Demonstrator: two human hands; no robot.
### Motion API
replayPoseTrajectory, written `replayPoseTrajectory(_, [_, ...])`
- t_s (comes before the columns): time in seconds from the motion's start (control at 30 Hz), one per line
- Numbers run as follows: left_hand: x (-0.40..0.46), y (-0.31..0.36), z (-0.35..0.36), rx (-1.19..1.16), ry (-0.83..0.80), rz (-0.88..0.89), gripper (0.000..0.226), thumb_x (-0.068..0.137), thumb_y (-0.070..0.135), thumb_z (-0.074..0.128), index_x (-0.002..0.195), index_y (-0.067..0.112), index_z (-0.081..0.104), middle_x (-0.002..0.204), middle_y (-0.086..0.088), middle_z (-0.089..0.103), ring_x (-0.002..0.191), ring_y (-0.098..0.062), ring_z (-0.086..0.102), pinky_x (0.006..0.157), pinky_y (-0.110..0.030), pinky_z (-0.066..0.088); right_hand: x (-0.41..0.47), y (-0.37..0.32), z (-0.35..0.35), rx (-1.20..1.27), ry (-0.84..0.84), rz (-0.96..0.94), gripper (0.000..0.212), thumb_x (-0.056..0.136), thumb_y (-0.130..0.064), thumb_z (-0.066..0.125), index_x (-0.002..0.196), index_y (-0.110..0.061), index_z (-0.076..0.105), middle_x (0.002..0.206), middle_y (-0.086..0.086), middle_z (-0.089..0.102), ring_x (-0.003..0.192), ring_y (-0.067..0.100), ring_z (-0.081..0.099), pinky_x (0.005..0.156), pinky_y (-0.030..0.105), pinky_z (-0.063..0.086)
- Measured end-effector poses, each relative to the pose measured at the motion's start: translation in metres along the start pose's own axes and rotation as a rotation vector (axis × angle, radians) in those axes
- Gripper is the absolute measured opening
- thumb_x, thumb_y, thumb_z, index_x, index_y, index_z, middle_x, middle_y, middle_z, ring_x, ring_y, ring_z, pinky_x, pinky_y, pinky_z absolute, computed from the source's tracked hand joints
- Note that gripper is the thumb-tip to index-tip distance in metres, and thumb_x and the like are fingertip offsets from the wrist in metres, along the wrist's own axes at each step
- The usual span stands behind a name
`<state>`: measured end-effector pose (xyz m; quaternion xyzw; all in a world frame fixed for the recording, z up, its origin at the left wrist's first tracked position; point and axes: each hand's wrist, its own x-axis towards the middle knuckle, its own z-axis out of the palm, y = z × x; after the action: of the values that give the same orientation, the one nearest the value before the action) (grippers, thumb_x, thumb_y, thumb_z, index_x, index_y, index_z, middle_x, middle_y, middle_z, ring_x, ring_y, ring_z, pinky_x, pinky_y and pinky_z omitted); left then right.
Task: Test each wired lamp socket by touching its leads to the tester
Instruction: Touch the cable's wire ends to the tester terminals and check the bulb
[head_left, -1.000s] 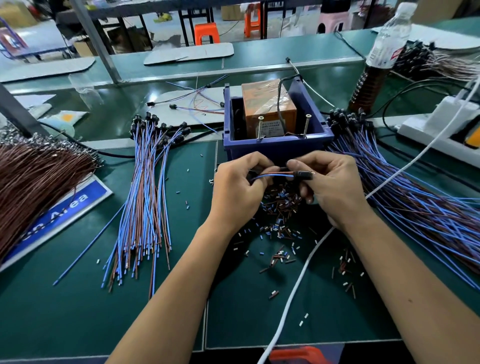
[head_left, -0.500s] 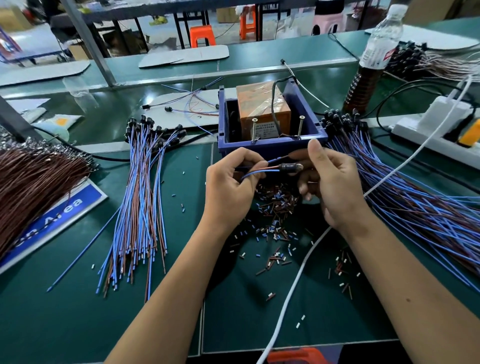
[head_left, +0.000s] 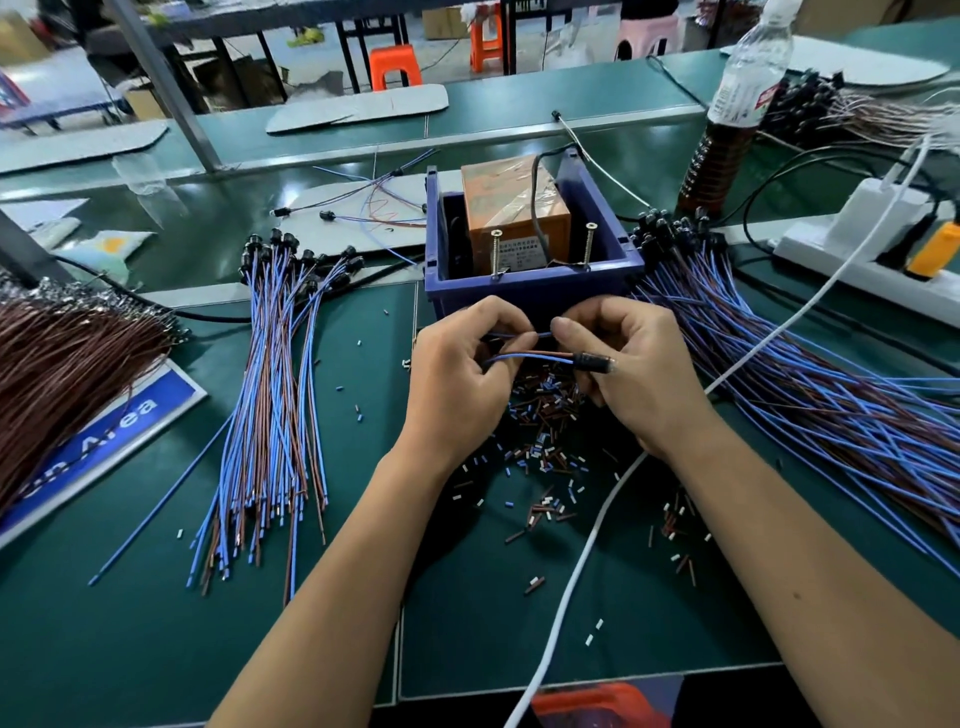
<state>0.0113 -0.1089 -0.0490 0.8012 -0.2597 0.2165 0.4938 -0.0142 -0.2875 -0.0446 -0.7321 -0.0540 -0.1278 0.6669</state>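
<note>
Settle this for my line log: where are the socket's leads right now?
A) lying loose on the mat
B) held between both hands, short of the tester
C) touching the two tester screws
B: the left hand and right hand pinch the wired lamp socket and its leads below the blue bin's screws.

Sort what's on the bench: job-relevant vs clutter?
Job: wired socket held in left hand and right hand; tester box with screw contacts; socket bundles.
Clutter: drink bottle, power strip, white cable, insulation scraps.
</note>
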Motion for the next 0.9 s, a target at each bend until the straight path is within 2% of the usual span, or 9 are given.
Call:
replayPoseTrajectory(0.2, [0.001,0.001,-0.002,-0.016,-0.008,0.016,0.01,0.094,0.012,0.068,0.085,0.017,0.066,0.074,0.008,0.063,0.065,-0.014,0.059,0.06,-0.031,0.047,-0.004,-0.005,0.003,0.038,0.002,-0.022,0.015,0.1,-0.019,0.071,0.087,-0.012,0.07,0.063,0.003,0.062,0.042,0.014,0.054,0.038,0.021,0.039])
replayPoseTrajectory(0.37, [0.001,0.007,-0.001,0.015,0.011,0.055,0.011,0.093,0.01,0.068,0.084,0.016,0.065,0.074,0.011,0.062,0.067,-0.013,0.058,0.063,-0.024,0.043,-0.006,-0.01,0.005,0.037,0.01,-0.069,0.016,0.103,-0.015,0.067,0.091,-0.004,0.067,0.064,-0.002,0.058,0.046,0.013,0.053,0.043,0.02,0.041])
replayPoseTrajectory(0.53, [0.002,0.01,-0.001,0.085,0.017,0.1,0.013,0.09,0.006,0.069,0.082,0.014,0.064,0.074,0.013,0.059,0.068,-0.008,0.055,0.063,-0.021,0.039,-0.008,-0.009,0.01,0.016,0.015,-0.07,0.018,0.106,-0.016,0.06,0.095,-0.001,0.062,0.062,0.0,0.054,0.046,0.016,0.05,0.042,0.023,0.04])
replayPoseTrajectory(0.67, [0.002,0.005,-0.009,0.098,0.063,0.094,0.015,0.089,0.002,0.068,0.08,0.013,0.062,0.073,0.012,0.057,0.067,-0.009,0.054,0.062,-0.019,0.038,-0.005,-0.008,0.004,0.045,0.167,-0.061,0.019,0.109,-0.015,0.053,0.091,-0.011,0.058,0.067,-0.006,0.058,0.047,0.012,0.049,0.041,0.026,0.038])
replayPoseTrajectory(0.8, [0.0,0.007,-0.01,0.013,0.159,0.05,0.013,0.092,0.005,0.068,0.081,0.011,0.064,0.073,0.011,0.06,0.065,-0.012,0.056,0.062,-0.022,0.042,-0.005,-0.004,0.003,-0.049,0.182,-0.12,0.013,0.101,-0.018,0.067,0.089,-0.016,0.064,0.065,-0.008,0.062,0.048,0.01,0.053,0.044,0.024,0.042])
replayPoseTrajectory(0.9, [-0.001,0.015,-0.001,-0.088,0.26,0.012,0.013,0.095,0.006,0.067,0.083,0.01,0.064,0.075,0.009,0.06,0.065,-0.011,0.056,0.06,-0.023,0.045,-0.007,-0.002,0.014,0.057,0.099,-0.095,0.006,0.095,-0.014,0.075,0.091,-0.017,0.072,0.065,-0.006,0.065,0.042,0.009,0.05,0.038,0.02,0.038])
